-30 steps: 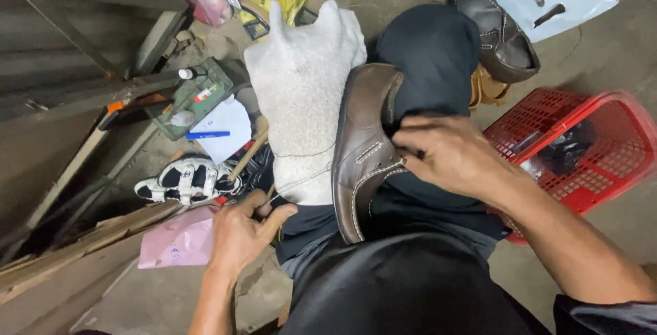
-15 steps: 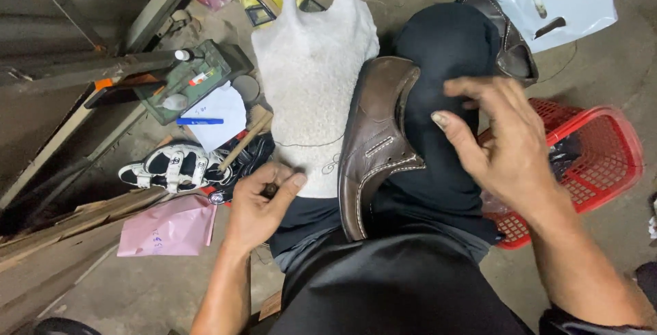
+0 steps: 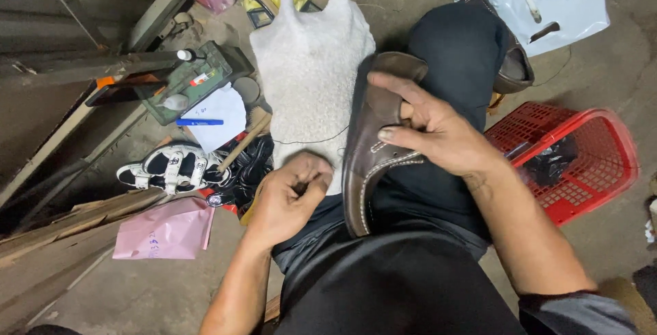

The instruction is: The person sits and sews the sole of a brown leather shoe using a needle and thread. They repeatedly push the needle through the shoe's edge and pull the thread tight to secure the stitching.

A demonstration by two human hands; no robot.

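Right hand (image 3: pixel 438 136): spread over the upper of a brown leather shoe (image 3: pixel 373 164), thumb and forefinger laid along the opening, the other fingers pressing the shoe against the lap; holding it steady, not lifting it.

Left hand (image 3: pixel 287 195): fingers pinched narrow at the near edge of the cloth, closed on something too small to identify; a thin dark thread (image 3: pixel 318 138) runs across the cloth toward the shoe, so a needle or thread end is likely, though it cannot be confirmed.

Handling note, as a judgement: the work appears to be hand stitching. The right hand should keep the shoe pinned flat so the seam line does not shift, with fingers clear of where the thread draws through; the left should pull evenly and along the seam, so the thread neither snags the cloth nor cuts the leather.

Shoe: slip-on type, brown, slightly glossy, with pale contrast stitching along the apron and side; lies on its side across the lap, toe toward the body, touching the cloth's right edge.

Cloth (image 3: pixel 308 68): pale grey, coarse, draped over the left knee.

Surroundings on the floor: a second brown shoe (image 3: pixel 513 61) beyond the right knee; a red plastic basket (image 3: pixel 595 164) to the right; a black-and-white sandal (image 3: pixel 168 167) and a pink paper (image 3: pixel 164 232) to the left.
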